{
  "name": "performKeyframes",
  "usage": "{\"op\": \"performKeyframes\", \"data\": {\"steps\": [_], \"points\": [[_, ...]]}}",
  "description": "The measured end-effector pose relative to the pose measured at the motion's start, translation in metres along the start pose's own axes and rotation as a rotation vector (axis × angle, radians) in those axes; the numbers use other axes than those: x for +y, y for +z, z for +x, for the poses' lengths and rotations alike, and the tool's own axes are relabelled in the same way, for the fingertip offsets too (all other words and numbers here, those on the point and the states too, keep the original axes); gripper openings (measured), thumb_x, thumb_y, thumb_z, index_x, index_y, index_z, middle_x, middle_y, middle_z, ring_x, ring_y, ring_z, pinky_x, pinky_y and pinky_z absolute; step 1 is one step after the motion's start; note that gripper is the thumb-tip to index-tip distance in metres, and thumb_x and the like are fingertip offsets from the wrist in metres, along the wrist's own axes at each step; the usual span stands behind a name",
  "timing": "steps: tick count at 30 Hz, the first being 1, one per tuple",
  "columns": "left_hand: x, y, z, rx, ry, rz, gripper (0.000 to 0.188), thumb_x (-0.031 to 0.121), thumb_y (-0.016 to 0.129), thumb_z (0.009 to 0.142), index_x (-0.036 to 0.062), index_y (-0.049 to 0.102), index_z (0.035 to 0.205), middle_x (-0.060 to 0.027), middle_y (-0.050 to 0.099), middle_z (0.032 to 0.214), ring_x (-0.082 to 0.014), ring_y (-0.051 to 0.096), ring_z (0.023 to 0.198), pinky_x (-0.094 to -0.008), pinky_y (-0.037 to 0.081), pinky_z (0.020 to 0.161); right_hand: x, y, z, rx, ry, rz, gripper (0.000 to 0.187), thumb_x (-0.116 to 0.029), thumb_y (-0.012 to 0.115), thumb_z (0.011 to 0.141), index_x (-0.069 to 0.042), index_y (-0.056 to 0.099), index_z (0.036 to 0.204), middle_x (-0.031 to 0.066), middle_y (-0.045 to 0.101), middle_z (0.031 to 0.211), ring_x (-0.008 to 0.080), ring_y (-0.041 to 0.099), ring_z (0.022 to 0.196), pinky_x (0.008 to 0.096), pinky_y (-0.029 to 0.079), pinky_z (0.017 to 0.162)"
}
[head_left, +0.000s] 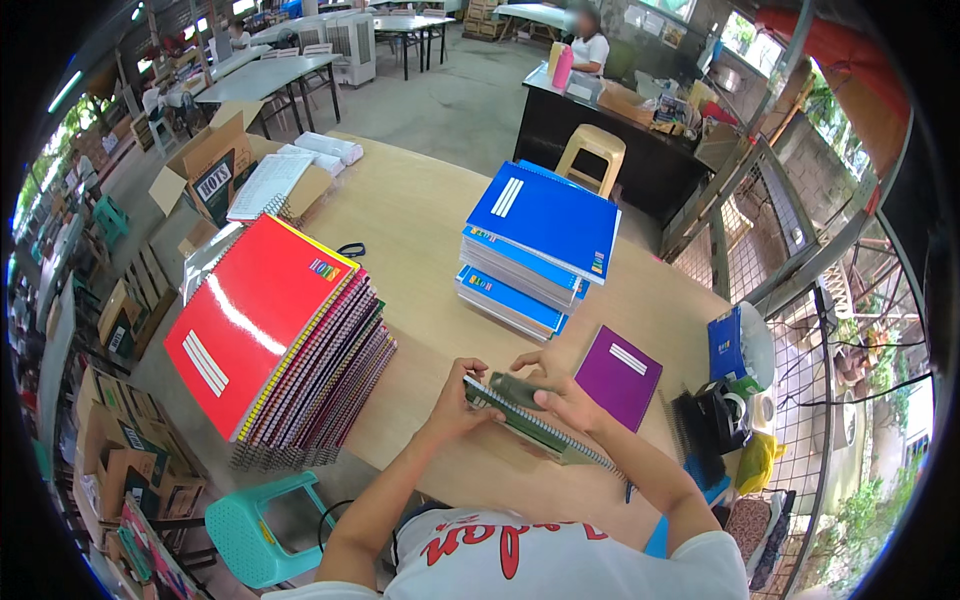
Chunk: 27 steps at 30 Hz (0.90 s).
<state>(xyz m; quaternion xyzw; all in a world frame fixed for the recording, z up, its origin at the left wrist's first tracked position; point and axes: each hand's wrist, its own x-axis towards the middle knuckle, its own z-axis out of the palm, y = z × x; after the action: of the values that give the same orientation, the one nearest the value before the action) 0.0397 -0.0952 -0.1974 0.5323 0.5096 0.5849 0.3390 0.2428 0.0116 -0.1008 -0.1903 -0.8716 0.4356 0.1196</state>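
Close in front of me, above the table's near edge, is a dark green spiral notebook (545, 430), tilted with its coil edge toward me. My left hand (458, 402) grips its left end, fingers closed round the corner. My right hand (568, 400) pinches a raised dark green flap, apparently its cover, between thumb and fingers; the underside is hidden. Right of my hands a purple notebook (619, 377) lies flat. Farther off rises a stack of blue notebooks (545, 220). To the left stands a tall stack of spiral notebooks with a red one (262, 320) on top.
Dark scissors (351, 250) lie beside the red-topped stack on the wooden table (420, 200). An open carton (215, 170) stands at the far left. A tape dispenser (722, 412) and a white bin (755, 350) are at the right edge. A teal stool (262, 535) stands below left.
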Motion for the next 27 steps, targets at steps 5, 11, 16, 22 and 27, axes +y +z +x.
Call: {"op": "performKeyframes", "data": {"steps": [5, 11, 16, 22, 27], "points": [[0.007, -0.002, 0.007, 0.010, 0.145, 0.118, 0.105, 0.025, 0.099, 0.054, 0.0073, 0.041, 0.139, -0.0133, 0.037, 0.136, -0.0237, 0.047, 0.112, -0.0338, 0.047, 0.091, 0.009, 0.003, 0.009, 0.048, 0.055, 0.050, 0.040, -0.035, 0.061, 0.097, -0.007, 0.070, 0.123, 0.0159, 0.048, 0.128, 0.0296, 0.057, 0.109, 0.0428, 0.047, 0.097], [0.008, -0.004, 0.007, 0.016, 0.162, 0.242, 0.123, 0.034, 0.099, 0.052, 0.0088, 0.031, 0.152, -0.0182, 0.029, 0.147, -0.0329, 0.037, 0.131, -0.0409, 0.044, 0.102, 0.016, 0.009, 0.026, 0.042, 0.051, 0.096, 0.041, -0.037, 0.061, 0.097, -0.006, 0.070, 0.123, 0.0147, 0.048, 0.128, 0.0308, 0.056, 0.114, 0.0419, 0.046, 0.099], [0.007, -0.004, 0.003, 0.041, 0.194, 0.168, 0.119, 0.040, 0.097, 0.056, 0.0091, 0.032, 0.151, -0.0176, 0.030, 0.146, -0.0322, 0.037, 0.131, -0.0410, 0.041, 0.104, 0.049, 0.018, 0.033, 0.066, 0.065, -0.134, 0.041, -0.041, 0.066, 0.094, -0.012, 0.072, 0.123, 0.0170, 0.046, 0.133, 0.0356, 0.052, 0.120, 0.0447, 0.044, 0.105], [-0.017, -0.006, 0.001, -0.001, -0.048, -0.415, 0.056, 0.021, 0.088, 0.075, 0.0064, 0.055, 0.117, -0.0078, 0.052, 0.119, -0.0181, 0.049, 0.114, -0.0332, 0.042, 0.098, 0.130, 0.044, -0.055, 0.453, 0.214, -0.523, 0.058, -0.036, 0.081, 0.079, -0.017, 0.065, 0.131, 0.0213, 0.044, 0.145, 0.0409, 0.047, 0.130, 0.0505, 0.041, 0.108], [-0.004, -0.010, 0.004, 0.033, -0.122, -0.553, 0.024, 0.006, 0.081, 0.080, 0.0071, 0.062, 0.095, -0.0025, 0.059, 0.101, -0.0118, 0.053, 0.098, -0.0284, 0.043, 0.088, 0.118, 0.102, -0.225, 0.846, 1.207, -0.861, 0.071, -0.023, 0.081, 0.077, -0.007, 0.051, 0.140, 0.0213, 0.045, 0.145, 0.0411, 0.041, 0.135, 0.0526, 0.032, 0.112]]}}
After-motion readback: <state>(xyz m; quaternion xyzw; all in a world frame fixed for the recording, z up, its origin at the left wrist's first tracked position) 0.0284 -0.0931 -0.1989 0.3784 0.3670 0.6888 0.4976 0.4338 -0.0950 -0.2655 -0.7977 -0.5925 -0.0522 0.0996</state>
